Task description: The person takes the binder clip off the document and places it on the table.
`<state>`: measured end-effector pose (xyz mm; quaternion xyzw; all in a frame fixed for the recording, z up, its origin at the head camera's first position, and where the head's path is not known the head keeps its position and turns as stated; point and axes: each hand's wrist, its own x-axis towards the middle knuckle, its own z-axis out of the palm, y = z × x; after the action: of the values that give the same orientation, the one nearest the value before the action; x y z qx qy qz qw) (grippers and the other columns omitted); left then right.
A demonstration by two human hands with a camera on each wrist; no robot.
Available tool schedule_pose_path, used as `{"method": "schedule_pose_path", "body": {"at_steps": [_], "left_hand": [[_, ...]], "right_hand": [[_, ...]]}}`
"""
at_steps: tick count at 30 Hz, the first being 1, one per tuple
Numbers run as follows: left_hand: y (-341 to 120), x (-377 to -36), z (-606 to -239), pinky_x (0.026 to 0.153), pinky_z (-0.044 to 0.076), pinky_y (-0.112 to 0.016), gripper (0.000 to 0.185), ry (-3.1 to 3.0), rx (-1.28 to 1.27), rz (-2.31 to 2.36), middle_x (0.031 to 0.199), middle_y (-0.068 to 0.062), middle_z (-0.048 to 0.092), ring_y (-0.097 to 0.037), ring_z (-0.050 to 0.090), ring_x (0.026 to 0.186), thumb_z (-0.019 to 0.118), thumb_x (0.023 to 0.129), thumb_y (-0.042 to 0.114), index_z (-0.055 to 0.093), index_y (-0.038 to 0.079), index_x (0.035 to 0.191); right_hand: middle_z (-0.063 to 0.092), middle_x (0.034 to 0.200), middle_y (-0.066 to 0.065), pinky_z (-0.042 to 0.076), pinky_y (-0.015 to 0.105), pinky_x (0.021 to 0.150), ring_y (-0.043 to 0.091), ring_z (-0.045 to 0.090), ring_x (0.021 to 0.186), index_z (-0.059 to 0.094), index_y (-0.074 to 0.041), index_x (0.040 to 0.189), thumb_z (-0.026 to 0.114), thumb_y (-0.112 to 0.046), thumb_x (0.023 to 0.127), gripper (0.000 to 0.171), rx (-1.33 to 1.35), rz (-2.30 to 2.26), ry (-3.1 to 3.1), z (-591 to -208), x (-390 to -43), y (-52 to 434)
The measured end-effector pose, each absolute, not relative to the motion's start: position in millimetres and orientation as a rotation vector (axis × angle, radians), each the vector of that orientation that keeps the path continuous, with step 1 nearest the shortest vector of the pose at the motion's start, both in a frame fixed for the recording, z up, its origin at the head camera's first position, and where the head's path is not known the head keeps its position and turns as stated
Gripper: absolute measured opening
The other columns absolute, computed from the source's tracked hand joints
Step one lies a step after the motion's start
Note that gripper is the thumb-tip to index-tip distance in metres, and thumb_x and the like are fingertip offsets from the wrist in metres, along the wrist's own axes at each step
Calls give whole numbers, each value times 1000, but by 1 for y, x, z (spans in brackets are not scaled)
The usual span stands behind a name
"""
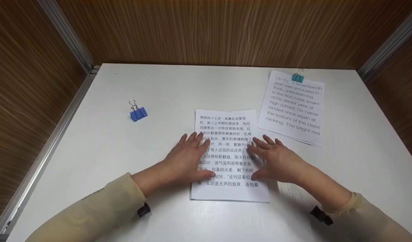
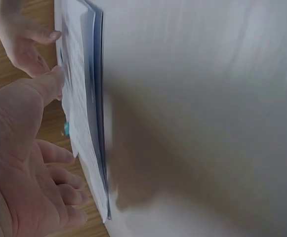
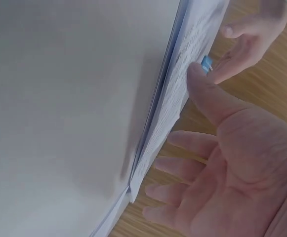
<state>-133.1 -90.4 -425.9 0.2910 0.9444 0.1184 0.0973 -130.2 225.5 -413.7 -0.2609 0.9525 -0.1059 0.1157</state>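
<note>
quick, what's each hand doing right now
Left hand: open, fingers flat on the white stack of printed paper sheets.
Right hand: open, fingers flat on the same stack.

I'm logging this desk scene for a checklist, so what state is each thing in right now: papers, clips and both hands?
Chinese-text paper stack: flat on the table, unclipped, under both hands.
English-text paper stack: flat, clipped at its top edge.
Teal binder clip: clamped on the English-text stack.
Blue binder clip: loose on the table, holding nothing.
Left hand: fingers straight, resting on the Chinese-text stack.
Right hand: fingers straight, resting on the same stack.
</note>
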Motion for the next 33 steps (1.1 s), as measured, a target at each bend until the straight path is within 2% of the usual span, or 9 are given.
{"method": "schedule_pose_path", "body": {"at_steps": [6,9,24,33], "left_hand": [[-86,-124,-432,130,16,-58,108,2756,918,225,169,-26,31,-42,26,158,65,90,76,39,0,163],[-84,-123,-435,130,17,-56,109,2745,916,175,168,-25,32,-42,27,158,62,90,78,39,0,162],[-86,-127,-430,129,22,-55,101,2755,902,123,164,-27,40,-41,36,154,62,94,74,46,-3,157],[-94,-134,-431,129,21,-54,101,2754,829,132,166,-26,36,-41,33,156,62,95,72,43,-4,159]], "right_hand": [[41,164,23,24,65,125,45,32,155,51,-1,156,91,-41,83,92,-794,-280,2746,-419,-123,227],[39,165,23,24,63,126,44,31,155,50,0,156,91,-40,83,93,-780,-311,2737,-421,-123,228],[34,168,21,27,60,125,44,31,155,47,-1,158,91,-42,83,97,-750,-384,2713,-425,-128,223],[27,171,19,25,62,125,44,27,156,42,-4,162,87,-46,86,98,-770,-454,2690,-429,-139,215]]}}
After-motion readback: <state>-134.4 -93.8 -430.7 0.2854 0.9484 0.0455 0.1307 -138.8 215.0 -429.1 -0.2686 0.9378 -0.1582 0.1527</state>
